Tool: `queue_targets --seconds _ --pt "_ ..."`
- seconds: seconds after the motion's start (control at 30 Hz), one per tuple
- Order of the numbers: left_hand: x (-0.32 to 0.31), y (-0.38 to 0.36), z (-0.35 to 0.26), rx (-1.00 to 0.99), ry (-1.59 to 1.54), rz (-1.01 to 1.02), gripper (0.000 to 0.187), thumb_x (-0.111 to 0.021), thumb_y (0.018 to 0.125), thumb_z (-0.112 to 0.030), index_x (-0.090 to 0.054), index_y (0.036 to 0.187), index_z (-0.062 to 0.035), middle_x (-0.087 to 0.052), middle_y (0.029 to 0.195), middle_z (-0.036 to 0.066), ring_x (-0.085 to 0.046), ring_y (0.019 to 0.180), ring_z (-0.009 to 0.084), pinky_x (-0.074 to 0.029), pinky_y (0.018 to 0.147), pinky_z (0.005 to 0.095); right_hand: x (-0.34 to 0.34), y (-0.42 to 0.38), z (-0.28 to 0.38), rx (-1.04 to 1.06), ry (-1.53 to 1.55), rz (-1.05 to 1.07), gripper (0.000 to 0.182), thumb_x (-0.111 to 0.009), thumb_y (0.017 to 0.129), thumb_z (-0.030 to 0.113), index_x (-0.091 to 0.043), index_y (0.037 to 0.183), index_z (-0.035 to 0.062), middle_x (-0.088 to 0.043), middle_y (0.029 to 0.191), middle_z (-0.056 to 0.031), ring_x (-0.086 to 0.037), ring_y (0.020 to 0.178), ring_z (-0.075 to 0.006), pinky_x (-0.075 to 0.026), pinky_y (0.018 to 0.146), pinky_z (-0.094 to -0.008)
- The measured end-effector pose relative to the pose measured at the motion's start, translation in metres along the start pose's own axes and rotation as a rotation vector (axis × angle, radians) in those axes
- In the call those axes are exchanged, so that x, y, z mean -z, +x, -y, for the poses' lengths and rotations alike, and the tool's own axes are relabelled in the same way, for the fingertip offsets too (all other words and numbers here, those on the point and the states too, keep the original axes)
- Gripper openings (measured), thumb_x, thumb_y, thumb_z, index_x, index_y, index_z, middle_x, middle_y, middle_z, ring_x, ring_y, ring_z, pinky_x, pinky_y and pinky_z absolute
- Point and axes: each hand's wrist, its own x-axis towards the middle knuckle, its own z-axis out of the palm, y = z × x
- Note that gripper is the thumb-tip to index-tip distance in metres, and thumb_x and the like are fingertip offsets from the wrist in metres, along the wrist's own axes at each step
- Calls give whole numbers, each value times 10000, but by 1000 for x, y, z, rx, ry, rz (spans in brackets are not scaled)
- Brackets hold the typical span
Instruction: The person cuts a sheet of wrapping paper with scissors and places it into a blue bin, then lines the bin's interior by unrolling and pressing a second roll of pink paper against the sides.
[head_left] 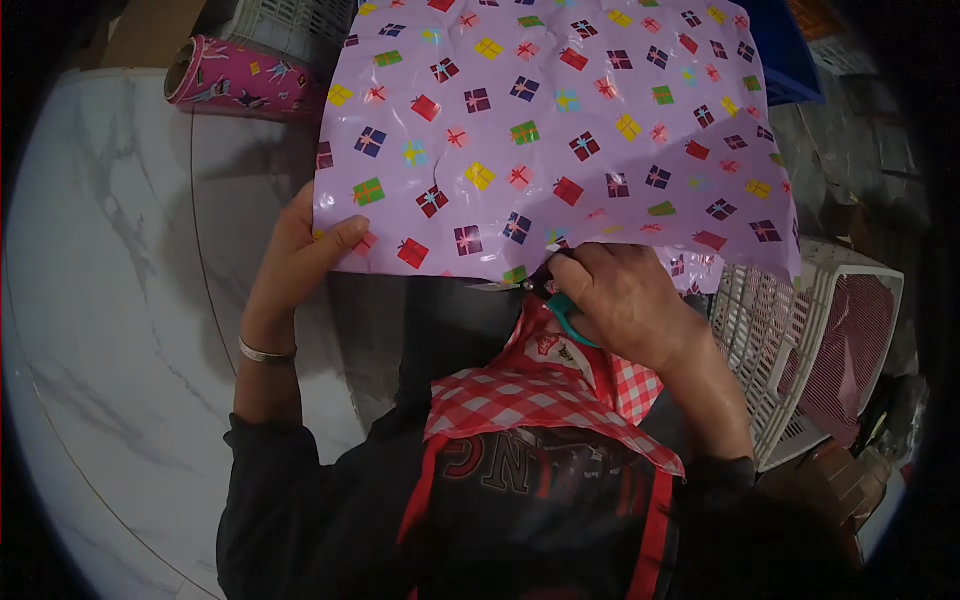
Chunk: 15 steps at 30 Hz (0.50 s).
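A sheet of lilac wrapping paper (530, 130) printed with small coloured gifts spreads across the upper middle, glossy and slightly creased. My left hand (305, 250) grips its lower left corner, thumb on top and the other fingers hidden underneath. At the lower edge, right of centre, my right hand (625, 300) is closed around scissors with green handles (570, 318). The scissors' pivot shows at the paper's edge, but most of the blades are hidden. Some paper hangs behind my right wrist.
A pink patterned roll (250, 80) lies on the white marbled surface (110, 270) at left. A white plastic basket (780, 350) stands at right with dark red mesh material (850, 345). Behind the paper are a blue crate (790, 55) and a light crate (285, 35).
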Motion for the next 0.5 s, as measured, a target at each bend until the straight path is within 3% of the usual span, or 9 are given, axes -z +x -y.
queue_targets --seconds 0.23,0.43,0.5 --pt "3 -3 -2 13 -11 26 382 -684 885 -137 -534 1213 -12 -642 1063 32 -586 948 84 -488 837 263 1 4 6 -29 18 86 178 -616 752 131 -576 912 65 -608 881 -140 -590 939 -325 -448 845 -465" --pt "3 -2 0 2 18 32 417 -683 881 -119 -508 1241 0 -633 1089 46 -587 979 94 -487 865 274 1 -2 1 -63 210 113 306 -683 692 128 -561 968 83 -606 824 -127 -629 802 -308 -504 694 -418" --pt "1 -2 1 7 -11 31 422 -674 869 -87 -511 1251 -11 -628 1103 39 -579 988 104 -475 877 280 5 -5 2 -144 246 268 289 -662 722 124 -554 989 100 -604 786 -121 -640 729 -292 -511 589 -405"
